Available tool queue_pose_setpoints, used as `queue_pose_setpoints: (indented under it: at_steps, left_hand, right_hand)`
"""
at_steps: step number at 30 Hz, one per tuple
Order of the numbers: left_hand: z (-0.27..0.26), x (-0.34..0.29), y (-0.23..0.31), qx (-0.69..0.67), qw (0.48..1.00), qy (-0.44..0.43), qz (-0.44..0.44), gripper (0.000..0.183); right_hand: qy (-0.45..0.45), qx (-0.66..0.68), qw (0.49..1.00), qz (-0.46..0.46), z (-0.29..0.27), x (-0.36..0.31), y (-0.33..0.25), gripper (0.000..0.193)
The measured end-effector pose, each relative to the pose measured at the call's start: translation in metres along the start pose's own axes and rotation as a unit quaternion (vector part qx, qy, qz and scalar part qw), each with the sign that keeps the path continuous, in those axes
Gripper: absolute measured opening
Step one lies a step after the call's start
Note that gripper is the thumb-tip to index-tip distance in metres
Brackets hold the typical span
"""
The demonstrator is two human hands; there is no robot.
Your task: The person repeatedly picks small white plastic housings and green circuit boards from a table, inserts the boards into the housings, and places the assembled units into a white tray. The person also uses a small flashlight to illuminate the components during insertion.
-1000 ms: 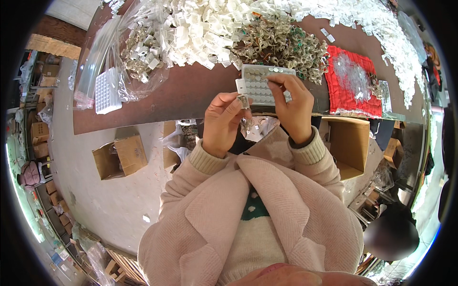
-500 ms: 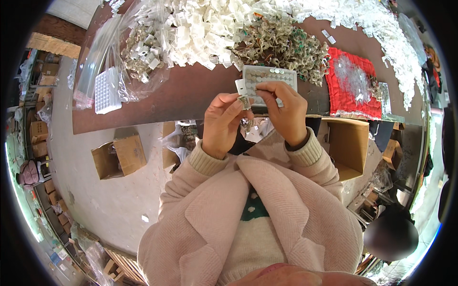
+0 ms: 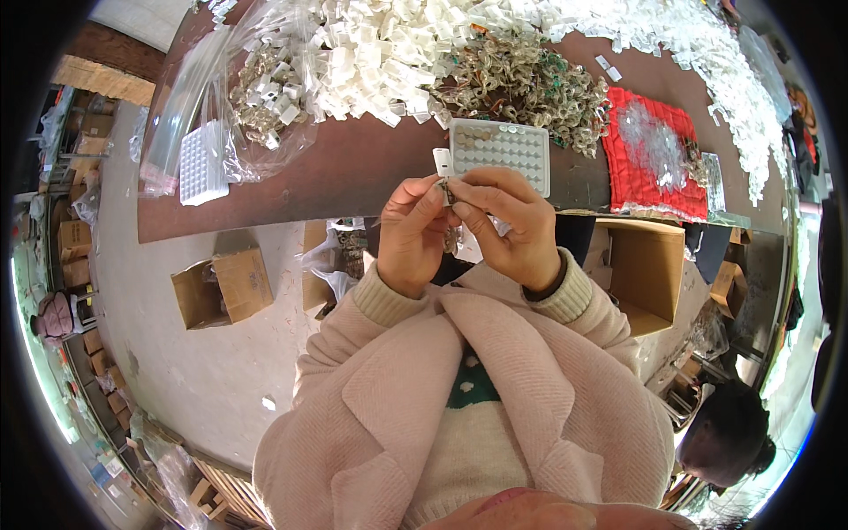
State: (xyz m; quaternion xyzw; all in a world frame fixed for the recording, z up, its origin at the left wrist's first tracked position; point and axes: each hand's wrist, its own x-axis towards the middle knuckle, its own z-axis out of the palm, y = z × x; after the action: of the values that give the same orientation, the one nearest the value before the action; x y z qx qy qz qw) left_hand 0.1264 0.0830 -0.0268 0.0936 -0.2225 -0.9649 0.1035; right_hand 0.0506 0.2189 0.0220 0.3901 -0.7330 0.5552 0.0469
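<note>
My left hand [image 3: 412, 238] pinches a small circuit piece [image 3: 447, 192] between thumb and fingertips, just off the near table edge. Fingers bent, my right hand [image 3: 512, 225] meets it there, thumb and forefinger pressed against the piece. The fingertips hide most of it and anything tiny in the right pinch. A flat white plastic piece [image 3: 442, 161] with a small slot shows just above the left fingertips; whether it is held I cannot tell. Right behind my hands lies a pale tray [image 3: 543, 163] of round wells, with several small discs [image 3: 474, 134] toward its far left.
White plastic casings [image 3: 380, 66] heap at the back. Beside them is a tangle of wired parts [image 3: 521, 84]. A red cloth [image 3: 627, 190] bears clear pieces. At left lie plastic bags [image 3: 190, 115] and a white welled tray [image 3: 203, 168]. Cardboard boxes [image 3: 243, 283] stand below.
My right hand has come left and slightly down from over the tray, its fingertips now at the circuit piece in my left hand. The left hand has barely moved.
</note>
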Motion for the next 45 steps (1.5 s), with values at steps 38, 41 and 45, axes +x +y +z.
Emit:
queue_pose_setpoints:
  at_steps: [38,41,45]
  left_hand:
    - [0.013,-0.016,-0.008,-0.005,0.999,0.009,-0.053,0.036]
    - [0.015,-0.014,-0.007,-0.017,0.997,0.024,-0.066,0.030]
    - [0.020,-0.007,-0.011,0.002,0.993,-0.061,-0.104,0.017]
  right_hand:
    - [0.015,0.060,0.986,-0.152,0.003,-0.001,0.007,0.031]
    - [-0.010,-0.018,0.987,-0.160,-0.009,-0.011,0.009,0.037]
    - [-0.026,-0.020,0.998,-0.054,-0.043,-0.034,0.024,0.040]
